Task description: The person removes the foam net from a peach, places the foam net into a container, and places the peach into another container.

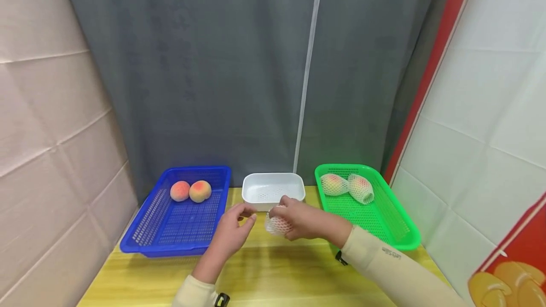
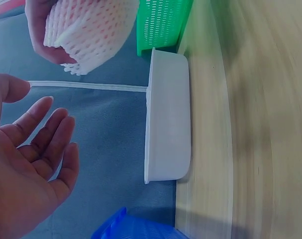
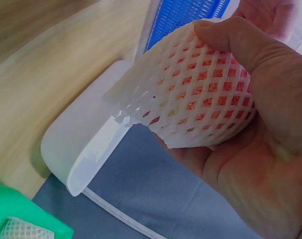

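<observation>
My right hand [image 1: 300,219] grips a peach in a white foam net [image 3: 205,94], held up in front of the white tray. Red and yellow skin shows through the mesh, and one end of the net hangs loose past the fruit. To its left, my left hand [image 1: 233,231] is raised with nothing in it; the left wrist view shows its palm and loosely bent fingers [image 2: 56,134] apart from the netted peach. Behind both hands stands the white tray [image 1: 273,180], with small holes in its bottom.
A blue basket [image 1: 179,240] at left holds two bare peaches [image 1: 189,191]. The green basket [image 1: 407,231] at right holds two peaches in foam nets [image 1: 347,186]. All stand on a wooden table [image 1: 273,278], with a grey curtain [image 1: 204,70] behind.
</observation>
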The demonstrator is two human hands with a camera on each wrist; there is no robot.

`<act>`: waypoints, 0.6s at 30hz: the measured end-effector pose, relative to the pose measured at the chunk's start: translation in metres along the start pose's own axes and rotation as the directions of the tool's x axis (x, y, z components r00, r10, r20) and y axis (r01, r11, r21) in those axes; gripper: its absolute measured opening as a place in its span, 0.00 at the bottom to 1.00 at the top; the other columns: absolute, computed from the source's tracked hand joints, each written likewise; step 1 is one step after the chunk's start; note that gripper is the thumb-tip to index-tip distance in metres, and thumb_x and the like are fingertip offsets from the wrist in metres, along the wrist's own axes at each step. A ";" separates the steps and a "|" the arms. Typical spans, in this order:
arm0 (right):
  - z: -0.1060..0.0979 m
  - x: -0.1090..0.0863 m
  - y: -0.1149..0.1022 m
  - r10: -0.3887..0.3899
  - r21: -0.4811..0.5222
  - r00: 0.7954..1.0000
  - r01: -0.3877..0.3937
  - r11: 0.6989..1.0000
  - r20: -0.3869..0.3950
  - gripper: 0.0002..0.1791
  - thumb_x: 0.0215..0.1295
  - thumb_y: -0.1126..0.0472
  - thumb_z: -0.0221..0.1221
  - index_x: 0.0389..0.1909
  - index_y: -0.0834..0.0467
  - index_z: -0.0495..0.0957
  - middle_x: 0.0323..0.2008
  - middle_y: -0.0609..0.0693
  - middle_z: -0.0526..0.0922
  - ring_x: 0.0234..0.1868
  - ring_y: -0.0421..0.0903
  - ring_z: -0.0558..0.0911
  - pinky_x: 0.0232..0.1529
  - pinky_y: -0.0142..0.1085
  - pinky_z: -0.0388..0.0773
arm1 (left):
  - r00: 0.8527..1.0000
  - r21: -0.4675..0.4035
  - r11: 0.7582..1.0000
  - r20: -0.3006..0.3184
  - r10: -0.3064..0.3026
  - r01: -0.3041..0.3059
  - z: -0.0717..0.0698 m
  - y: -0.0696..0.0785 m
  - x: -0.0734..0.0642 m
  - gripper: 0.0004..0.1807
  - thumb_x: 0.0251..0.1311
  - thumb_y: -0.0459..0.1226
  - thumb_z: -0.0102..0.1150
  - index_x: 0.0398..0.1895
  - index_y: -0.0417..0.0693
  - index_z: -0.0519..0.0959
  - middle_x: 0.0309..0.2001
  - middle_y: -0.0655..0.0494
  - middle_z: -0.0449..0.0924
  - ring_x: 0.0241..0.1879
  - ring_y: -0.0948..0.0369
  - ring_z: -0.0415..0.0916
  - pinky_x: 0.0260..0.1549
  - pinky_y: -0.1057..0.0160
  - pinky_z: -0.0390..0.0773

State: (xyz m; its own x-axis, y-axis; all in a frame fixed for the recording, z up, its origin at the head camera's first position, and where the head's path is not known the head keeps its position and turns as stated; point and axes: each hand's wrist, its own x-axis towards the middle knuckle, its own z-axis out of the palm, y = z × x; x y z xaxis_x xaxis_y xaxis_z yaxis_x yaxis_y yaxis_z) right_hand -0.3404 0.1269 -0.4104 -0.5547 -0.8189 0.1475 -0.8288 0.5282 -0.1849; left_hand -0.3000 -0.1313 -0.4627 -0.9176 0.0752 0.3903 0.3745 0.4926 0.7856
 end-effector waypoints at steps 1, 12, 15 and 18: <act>0.002 0.000 0.001 0.004 0.001 1.000 -0.004 1.000 0.007 0.35 0.53 0.66 0.81 0.63 0.48 0.81 0.48 0.48 0.76 0.44 0.42 0.78 0.48 0.34 0.83 | 1.000 0.001 1.000 0.000 0.000 0.000 0.001 0.001 0.000 0.06 0.74 0.34 0.69 0.47 0.56 0.88 0.48 0.60 0.87 0.52 0.55 0.85 0.58 0.37 0.83; 0.032 0.000 0.012 0.037 0.004 0.999 -0.038 0.999 0.033 0.35 0.52 0.67 0.82 0.62 0.47 0.82 0.46 0.48 0.75 0.42 0.40 0.76 0.43 0.31 0.80 | 1.000 0.015 1.000 0.019 0.008 -0.009 0.009 -0.001 -0.001 0.04 0.74 0.34 0.68 0.46 0.52 0.87 0.47 0.59 0.86 0.51 0.54 0.85 0.57 0.38 0.83; 0.042 0.001 0.014 0.047 -0.006 0.997 -0.047 0.999 0.058 0.34 0.54 0.64 0.82 0.62 0.45 0.82 0.46 0.47 0.74 0.41 0.39 0.75 0.43 0.31 0.80 | 1.000 0.019 1.000 0.025 0.009 -0.009 0.010 -0.003 -0.001 0.03 0.74 0.34 0.68 0.46 0.51 0.87 0.47 0.58 0.85 0.51 0.55 0.85 0.58 0.38 0.83; 0.052 0.004 0.017 0.054 -0.014 0.996 -0.053 0.999 0.078 0.33 0.55 0.63 0.81 0.62 0.44 0.82 0.46 0.45 0.74 0.41 0.38 0.75 0.44 0.30 0.79 | 1.000 0.022 1.000 0.024 0.019 -0.019 0.011 -0.005 -0.001 0.03 0.74 0.34 0.68 0.47 0.49 0.87 0.47 0.57 0.85 0.51 0.54 0.85 0.59 0.36 0.82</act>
State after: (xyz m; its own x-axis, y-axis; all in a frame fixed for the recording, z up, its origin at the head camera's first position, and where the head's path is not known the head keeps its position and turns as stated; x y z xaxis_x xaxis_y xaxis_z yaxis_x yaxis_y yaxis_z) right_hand -0.3526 0.1210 -0.4631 -0.5910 -0.8044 0.0614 -0.7993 0.5736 -0.1790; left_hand -0.3026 -0.1245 -0.4716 -0.9134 0.1052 0.3932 0.3891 0.5097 0.7674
